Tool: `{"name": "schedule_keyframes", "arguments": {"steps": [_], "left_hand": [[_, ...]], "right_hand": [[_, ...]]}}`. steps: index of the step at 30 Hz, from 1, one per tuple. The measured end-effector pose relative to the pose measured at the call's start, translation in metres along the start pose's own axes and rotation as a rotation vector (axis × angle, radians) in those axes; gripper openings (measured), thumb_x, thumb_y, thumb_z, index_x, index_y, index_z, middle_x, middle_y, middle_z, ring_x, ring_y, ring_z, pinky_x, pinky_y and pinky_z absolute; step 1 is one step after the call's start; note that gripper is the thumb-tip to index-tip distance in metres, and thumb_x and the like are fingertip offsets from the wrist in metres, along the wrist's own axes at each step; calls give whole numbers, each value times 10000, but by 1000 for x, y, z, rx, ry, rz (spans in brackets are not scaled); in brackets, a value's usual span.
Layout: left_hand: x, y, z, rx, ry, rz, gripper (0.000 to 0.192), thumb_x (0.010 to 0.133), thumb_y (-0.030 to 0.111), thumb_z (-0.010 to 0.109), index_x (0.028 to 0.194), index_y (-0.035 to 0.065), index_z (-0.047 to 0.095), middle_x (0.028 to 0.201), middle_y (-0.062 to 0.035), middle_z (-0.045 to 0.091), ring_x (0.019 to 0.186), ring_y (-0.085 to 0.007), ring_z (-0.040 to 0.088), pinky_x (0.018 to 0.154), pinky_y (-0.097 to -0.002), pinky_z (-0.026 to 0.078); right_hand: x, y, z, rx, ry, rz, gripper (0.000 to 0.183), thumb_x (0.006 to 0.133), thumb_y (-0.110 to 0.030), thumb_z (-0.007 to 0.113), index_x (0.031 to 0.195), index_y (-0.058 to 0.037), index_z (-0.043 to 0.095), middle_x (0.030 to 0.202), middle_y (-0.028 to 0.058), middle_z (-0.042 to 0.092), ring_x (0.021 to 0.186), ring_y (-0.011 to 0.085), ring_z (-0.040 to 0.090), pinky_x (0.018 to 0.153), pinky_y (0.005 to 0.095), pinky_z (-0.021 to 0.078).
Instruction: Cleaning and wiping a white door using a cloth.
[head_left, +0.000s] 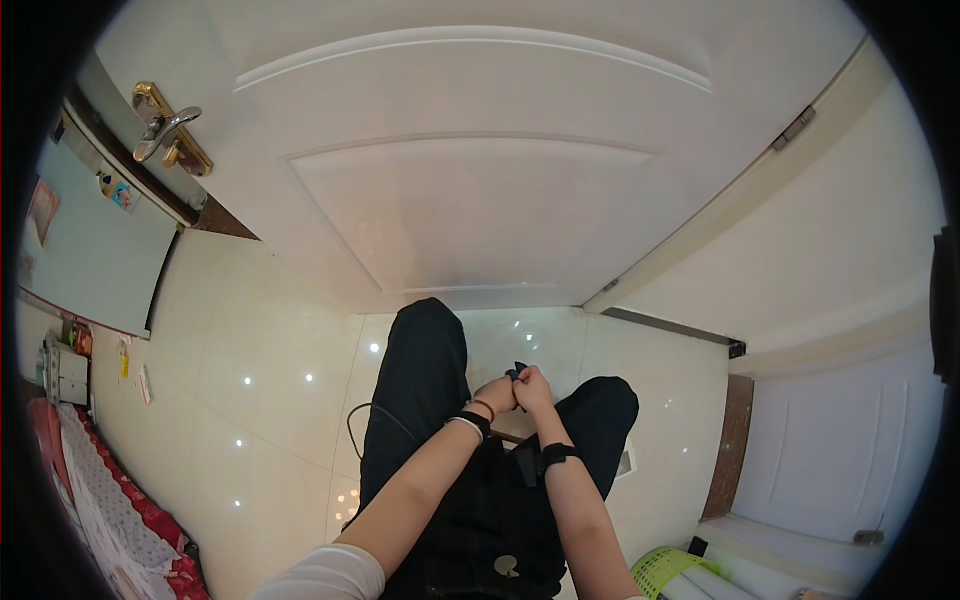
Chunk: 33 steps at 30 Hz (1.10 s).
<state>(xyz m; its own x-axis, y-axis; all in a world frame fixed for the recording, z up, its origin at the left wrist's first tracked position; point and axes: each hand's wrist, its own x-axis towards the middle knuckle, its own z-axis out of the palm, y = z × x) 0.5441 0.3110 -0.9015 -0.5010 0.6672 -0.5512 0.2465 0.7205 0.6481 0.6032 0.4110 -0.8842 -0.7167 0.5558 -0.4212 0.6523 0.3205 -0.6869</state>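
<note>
A small dark blue item (515, 372), possibly cloth, shows at my fingertips, between my knees; its kind cannot be told. My left hand (496, 394) is closed on it, with a beaded bracelet, a black band and a pale bangle at the wrist. Touching it from the right, my right hand (532, 389) pinches the same item. A black strap (559, 454) circles my right forearm. Both hands are above the tiled floor, and the fingers hide most of the item.
A white panelled door (480, 217) with a metal handle (166, 135) stands before me. A bed with red-edged bedding (127, 502) is at lower left. Near my right elbow is a green plastic basket (660, 568). A thin cable (360, 410) loops beside my left leg.
</note>
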Motion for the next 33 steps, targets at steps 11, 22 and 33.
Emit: {"name": "schedule_keyframes", "arguments": {"steps": [11, 22, 33], "left_hand": [[-1, 5, -3, -13, -8, -18, 389, 834, 227, 570, 1123, -33, 577, 1072, -252, 648, 1013, -384, 629, 869, -445, 499], [-4, 5, -5, -3, 12, -12, 399, 828, 234, 577, 1125, -31, 578, 1072, -249, 650, 1016, -377, 631, 870, -439, 501], [-3, 2, -3, -3, -5, -19, 410, 834, 246, 572, 1139, -28, 571, 1098, -239, 645, 1033, -371, 626, 883, -437, 496]], "right_hand": [[6, 10, 5, 8, 21, -58, 144, 774, -86, 613, 872, -30, 523, 677, 113, 611, 608, 230, 606, 564, 352, 487], [5, 7, 5, -12, 17, -47, 149, 771, -88, 614, 875, -31, 523, 675, 118, 611, 600, 239, 607, 552, 361, 484], [4, 5, 4, 21, -18, 15, 175, 765, -131, 629, 878, -32, 538, 748, 173, 635, 720, 332, 640, 670, 402, 502]]}}
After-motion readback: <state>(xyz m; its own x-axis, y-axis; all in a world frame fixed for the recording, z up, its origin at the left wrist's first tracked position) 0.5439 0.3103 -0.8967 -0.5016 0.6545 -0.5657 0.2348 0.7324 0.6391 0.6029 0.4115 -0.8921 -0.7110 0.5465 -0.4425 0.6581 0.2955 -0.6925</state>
